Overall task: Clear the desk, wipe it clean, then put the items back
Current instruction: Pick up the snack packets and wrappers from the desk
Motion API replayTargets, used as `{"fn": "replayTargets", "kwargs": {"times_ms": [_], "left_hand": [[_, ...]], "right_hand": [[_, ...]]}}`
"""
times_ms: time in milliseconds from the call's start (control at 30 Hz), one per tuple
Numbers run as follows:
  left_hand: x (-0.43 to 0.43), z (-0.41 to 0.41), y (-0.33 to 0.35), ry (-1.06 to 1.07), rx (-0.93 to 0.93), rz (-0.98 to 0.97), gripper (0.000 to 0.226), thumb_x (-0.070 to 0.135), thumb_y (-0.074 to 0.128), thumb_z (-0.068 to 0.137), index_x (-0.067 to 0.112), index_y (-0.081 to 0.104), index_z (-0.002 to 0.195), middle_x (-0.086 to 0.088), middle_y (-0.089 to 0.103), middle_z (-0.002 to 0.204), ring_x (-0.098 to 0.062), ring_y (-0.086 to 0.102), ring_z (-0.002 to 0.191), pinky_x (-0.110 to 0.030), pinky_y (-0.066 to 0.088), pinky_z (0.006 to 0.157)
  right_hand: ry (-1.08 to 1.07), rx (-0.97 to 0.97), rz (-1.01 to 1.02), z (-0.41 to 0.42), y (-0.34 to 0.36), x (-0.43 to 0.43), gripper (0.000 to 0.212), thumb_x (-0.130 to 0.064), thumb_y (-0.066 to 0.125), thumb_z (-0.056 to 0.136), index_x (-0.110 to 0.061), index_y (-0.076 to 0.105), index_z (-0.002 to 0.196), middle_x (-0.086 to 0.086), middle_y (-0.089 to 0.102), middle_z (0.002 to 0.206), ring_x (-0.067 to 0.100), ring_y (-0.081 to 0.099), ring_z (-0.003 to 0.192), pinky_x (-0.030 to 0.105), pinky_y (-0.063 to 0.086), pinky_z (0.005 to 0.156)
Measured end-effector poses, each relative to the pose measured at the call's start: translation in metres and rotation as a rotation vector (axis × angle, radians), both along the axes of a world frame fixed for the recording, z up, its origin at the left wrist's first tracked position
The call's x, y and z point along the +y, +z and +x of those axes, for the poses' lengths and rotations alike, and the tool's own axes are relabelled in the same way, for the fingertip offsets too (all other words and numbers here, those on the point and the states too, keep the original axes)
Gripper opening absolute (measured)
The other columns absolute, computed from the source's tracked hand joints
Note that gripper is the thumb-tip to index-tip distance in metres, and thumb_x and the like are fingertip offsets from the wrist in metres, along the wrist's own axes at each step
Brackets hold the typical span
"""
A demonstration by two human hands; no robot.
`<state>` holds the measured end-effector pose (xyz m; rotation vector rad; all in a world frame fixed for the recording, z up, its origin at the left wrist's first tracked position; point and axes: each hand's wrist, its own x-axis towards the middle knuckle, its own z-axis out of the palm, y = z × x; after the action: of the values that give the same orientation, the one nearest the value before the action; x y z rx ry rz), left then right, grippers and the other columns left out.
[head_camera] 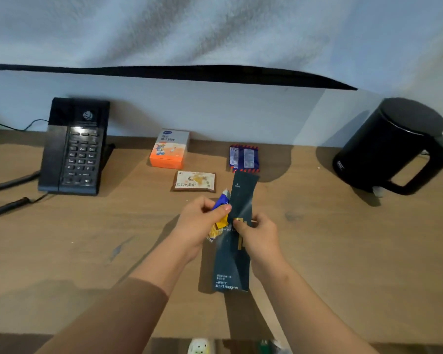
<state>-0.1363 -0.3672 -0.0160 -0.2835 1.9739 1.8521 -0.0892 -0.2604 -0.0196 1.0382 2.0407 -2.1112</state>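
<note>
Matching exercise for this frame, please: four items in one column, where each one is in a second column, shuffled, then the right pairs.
Items
1. telephone
2. kettle
3. dark long packet
4. blue and yellow packet

Places
A. right end of the desk
B. gripped in the left hand
C. left end of the desk
D. pinched by the right hand

Pairs: 1-C, 2-A, 3-D, 4-B

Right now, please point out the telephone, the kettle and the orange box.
telephone (81, 152): head view, on its keypad.
kettle (379, 149): head view, on its side wall.
orange box (169, 148): head view, on its top face.
</note>
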Motion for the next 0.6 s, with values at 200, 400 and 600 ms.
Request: {"fn": "replayTargets", "kwargs": {"times_ms": [200,400,600], "left_hand": [[0.033,0.066,0.003,-0.037,0.082,-0.148,0.021,0.012,0.069,0.084,0.014,0.049,0.077,-0.003,0.057,0.068,-0.012,0.05,0.058,-0.024,0.04,0.051],[0.092,0.179,-0.006,-0.029,0.101,-0.124,0.023,0.011,0.069,0.083,0.013,0.048,0.076,-0.004,0.056,0.062,-0.013,0.048,0.051,-0.021,0.038,0.044],[0.146,0.282,-0.039,-0.097,0.079,-0.19,0.024,0.016,0.074,0.079,0.014,0.051,0.073,-0.01,0.063,0.07,-0.017,0.056,0.061,-0.033,0.045,0.059]], "right_hand": [[0.0,0.011,-0.079,0.07,0.0,0.036,0.006,-0.007,0.062,0.089,-0.01,0.058,0.093,0.012,0.068,0.087,0.02,0.064,0.068,0.031,0.052,0.06],[0.063,0.023,-0.037,0.185,0.002,0.104,0.008,-0.007,0.061,0.09,-0.011,0.061,0.097,0.004,0.067,0.079,0.009,0.063,0.059,0.018,0.049,0.049],[0.031,-0.064,-0.019,0.29,-0.026,0.158,0.006,-0.007,0.062,0.089,-0.009,0.06,0.094,0.003,0.066,0.08,0.007,0.061,0.06,0.016,0.045,0.049]]}}
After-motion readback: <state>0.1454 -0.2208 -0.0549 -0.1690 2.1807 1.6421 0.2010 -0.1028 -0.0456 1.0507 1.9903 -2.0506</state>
